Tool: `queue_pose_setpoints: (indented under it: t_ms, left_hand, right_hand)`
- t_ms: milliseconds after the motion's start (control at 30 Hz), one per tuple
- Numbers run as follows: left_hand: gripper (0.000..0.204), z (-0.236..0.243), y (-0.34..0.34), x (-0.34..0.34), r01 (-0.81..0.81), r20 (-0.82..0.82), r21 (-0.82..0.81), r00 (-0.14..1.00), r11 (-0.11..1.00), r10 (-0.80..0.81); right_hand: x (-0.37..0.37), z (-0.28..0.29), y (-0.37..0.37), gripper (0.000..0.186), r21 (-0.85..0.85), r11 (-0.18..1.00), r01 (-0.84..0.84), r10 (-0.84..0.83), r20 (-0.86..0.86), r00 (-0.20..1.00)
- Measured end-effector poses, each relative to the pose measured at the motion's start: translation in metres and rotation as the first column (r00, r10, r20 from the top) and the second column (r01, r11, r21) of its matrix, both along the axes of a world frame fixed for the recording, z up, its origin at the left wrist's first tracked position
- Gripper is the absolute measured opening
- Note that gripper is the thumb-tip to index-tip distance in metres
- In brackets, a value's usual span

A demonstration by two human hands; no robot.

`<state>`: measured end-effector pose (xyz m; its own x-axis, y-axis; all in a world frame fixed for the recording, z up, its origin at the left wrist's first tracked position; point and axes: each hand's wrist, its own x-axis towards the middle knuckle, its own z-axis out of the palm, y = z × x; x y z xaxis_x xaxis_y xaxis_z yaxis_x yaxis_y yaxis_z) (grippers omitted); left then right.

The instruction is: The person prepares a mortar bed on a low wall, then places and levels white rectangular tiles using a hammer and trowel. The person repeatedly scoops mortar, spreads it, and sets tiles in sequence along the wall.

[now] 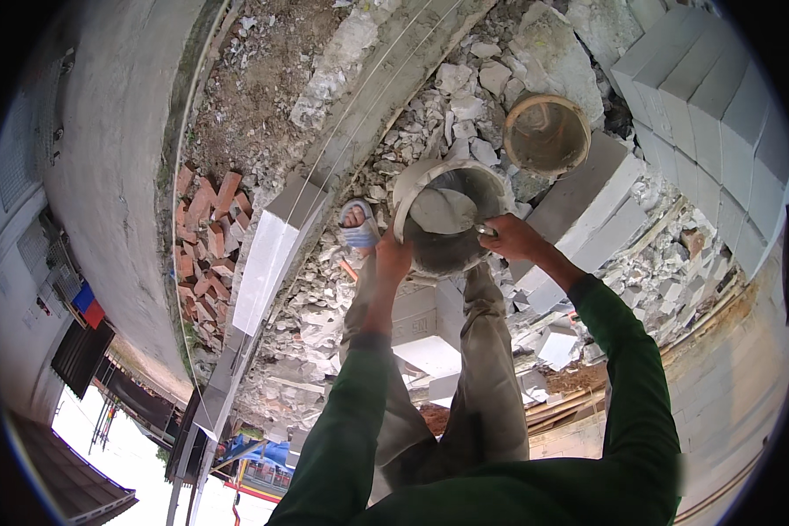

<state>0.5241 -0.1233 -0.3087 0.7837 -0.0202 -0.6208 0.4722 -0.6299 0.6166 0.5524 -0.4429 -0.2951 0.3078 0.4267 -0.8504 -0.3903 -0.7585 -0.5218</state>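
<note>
A round bucket (409,180), its wall smeared with grey mortar, is in front of my legs, its mouth facing up. My left hand (394,256) is closed on its near left rim. My right hand (510,237) grips the handle of a trowel at the bucket's right side. The trowel's rounded grey blade (443,211) lies inside the bucket, coated in the same grey as the mortar around it. How much mortar is in there I cannot tell. My slippered left foot (358,225) stands on the rubble just left of the bucket.
Another mortar-stained bucket (548,138) stands beyond, to the right. Pale blocks (579,206) lie beside it, with more stacked (719,114) at far right. Left, a light block (267,254) sits on a concrete strip (359,140) under taut strings. Broken red bricks (210,232) and loose rubble surround it.
</note>
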Motion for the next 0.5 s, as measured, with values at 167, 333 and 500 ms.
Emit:
queue_pose_setpoints:
  t_ms: [167,333,500]
  left_hand:
    - [0.052,-0.019,0.035,-0.043,-0.226,-0.104,0.082,0.967,0.971,0.234]
    - [0.042,-0.023,0.056,-0.094,-0.384,-0.097,0.178,0.910,0.906,0.404]
    - [0.040,-0.008,0.054,-0.117,-0.362,0.059,0.197,0.932,0.911,0.357]
  right_hand:
    - [0.054,0.044,-0.005,0.053,0.033,0.998,-0.051,0.038,0.307,0.951]
    - [0.122,0.021,0.033,0.048,0.017,0.996,-0.084,0.063,0.520,0.852]
    - [0.196,-0.048,0.103,0.036,-0.037,0.986,-0.164,0.152,0.618,0.772]
